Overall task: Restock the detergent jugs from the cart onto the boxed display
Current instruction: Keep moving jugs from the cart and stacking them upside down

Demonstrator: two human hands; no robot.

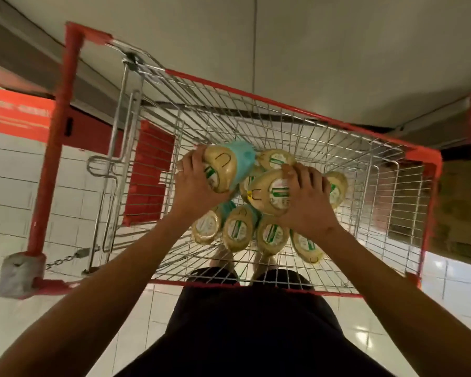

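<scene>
Head view: the wire cart [283, 104] with its red rim fills the middle of the frame. The detergent jugs sit in a heap on the cart's floor from the centre towards 5 o'clock.

The left hand [199, 180] curls its fingers round the side of a teal-capped jug [222, 170] at the heap's 10 o'clock edge, and its palm hides that jug's near side. The right hand [307, 197] lies spread over an upper jug [267, 194] on top of the pile, with its fingertips hooked over the far edge and covering part of the label. Both forearms run out of frame at the bottom corners.

The lower jugs [238, 227] lie in a row at 6 o'clock of the hands, partly hidden beneath them. Every jug is tan with a green and white label, and the print is too blurred to read. An orange strip [14, 115] at 9 o'clock carries white writing that is smeared beyond reading.

The red handle bar [57, 148] runs along 9 o'clock, with a grey coin lock [19, 273] and chain [65, 258] at 8 o'clock. Brown cardboard boxes [460, 208] at 3 o'clock are blurred and cut off by the frame edge. Black shorts [250, 336] fill 6 o'clock above a white tiled floor [11, 186]
</scene>
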